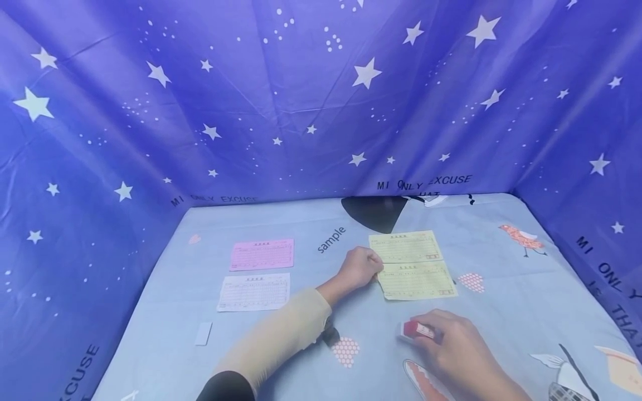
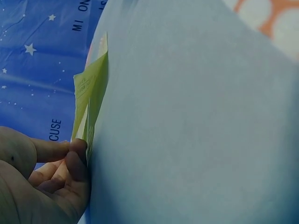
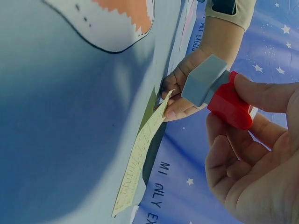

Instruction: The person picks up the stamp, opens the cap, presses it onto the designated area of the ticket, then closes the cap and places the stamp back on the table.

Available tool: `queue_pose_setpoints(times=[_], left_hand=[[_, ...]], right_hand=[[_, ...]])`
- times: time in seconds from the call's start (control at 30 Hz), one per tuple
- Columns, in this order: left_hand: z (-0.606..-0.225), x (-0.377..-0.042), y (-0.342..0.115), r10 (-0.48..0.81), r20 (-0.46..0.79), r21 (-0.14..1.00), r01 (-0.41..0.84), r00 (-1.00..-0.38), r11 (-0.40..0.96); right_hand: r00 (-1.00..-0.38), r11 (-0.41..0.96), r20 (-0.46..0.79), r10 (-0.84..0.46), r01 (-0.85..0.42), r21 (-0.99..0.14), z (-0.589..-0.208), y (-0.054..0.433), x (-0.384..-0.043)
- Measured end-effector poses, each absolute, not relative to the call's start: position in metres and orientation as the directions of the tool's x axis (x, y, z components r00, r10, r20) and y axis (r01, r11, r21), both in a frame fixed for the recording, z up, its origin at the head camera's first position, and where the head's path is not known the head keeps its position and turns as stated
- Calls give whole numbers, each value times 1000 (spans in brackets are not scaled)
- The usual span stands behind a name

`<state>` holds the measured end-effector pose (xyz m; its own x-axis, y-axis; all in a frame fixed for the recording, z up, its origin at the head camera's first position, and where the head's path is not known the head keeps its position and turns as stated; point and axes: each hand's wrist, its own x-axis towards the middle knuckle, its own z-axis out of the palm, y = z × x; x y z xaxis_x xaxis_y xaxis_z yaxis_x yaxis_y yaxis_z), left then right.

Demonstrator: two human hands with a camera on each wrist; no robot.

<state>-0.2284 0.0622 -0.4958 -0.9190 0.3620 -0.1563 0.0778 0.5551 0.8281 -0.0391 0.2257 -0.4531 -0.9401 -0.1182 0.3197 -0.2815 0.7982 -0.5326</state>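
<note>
Two yellow printed slips lie on the right half of the table, one behind the other. My left hand (image 1: 360,267) pinches the nearer yellow slip (image 1: 417,281) at its left edge, between thumb and finger, and that edge is lifted in the left wrist view. The farther yellow slip (image 1: 405,248) lies just behind it. Both carry a small red mark at their lower right corner. In front of them my right hand (image 1: 458,345) grips a red and grey hand stamp (image 3: 231,102) above the cloth, with its grey end pointing left in the head view.
A pink slip (image 1: 262,254) and a white slip (image 1: 254,292) lie on the left side. Nearer the front is a small white rectangular piece (image 1: 203,333). Light blue patterned cloth (image 1: 311,223) covers the table, and blue star-printed curtains (image 1: 281,100) surround it.
</note>
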Motion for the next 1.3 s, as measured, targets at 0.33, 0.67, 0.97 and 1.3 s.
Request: queue_pose_setpoints(times=[0.33,0.67,0.97,1.3], left_hand=[[-493,-230,35,336,-120,820,98,-934,565],[-490,-237,-14,325,-86,796,131,-942,591],[-469,-253,-100,240,-82,608,142,-967,781],[-463,-289,-205,-20,-50,454,-41,-999,890]], right_hand=[[-950,784,281,-137,-278,-556,-455,215,-42],[-960,789,244,-137,-254,-560,-459,210,-46],[-959,785,233,-158,-266,-560,-457,208,-51],[-989,809,91,-118,-149,-568,-451,204,-53]])
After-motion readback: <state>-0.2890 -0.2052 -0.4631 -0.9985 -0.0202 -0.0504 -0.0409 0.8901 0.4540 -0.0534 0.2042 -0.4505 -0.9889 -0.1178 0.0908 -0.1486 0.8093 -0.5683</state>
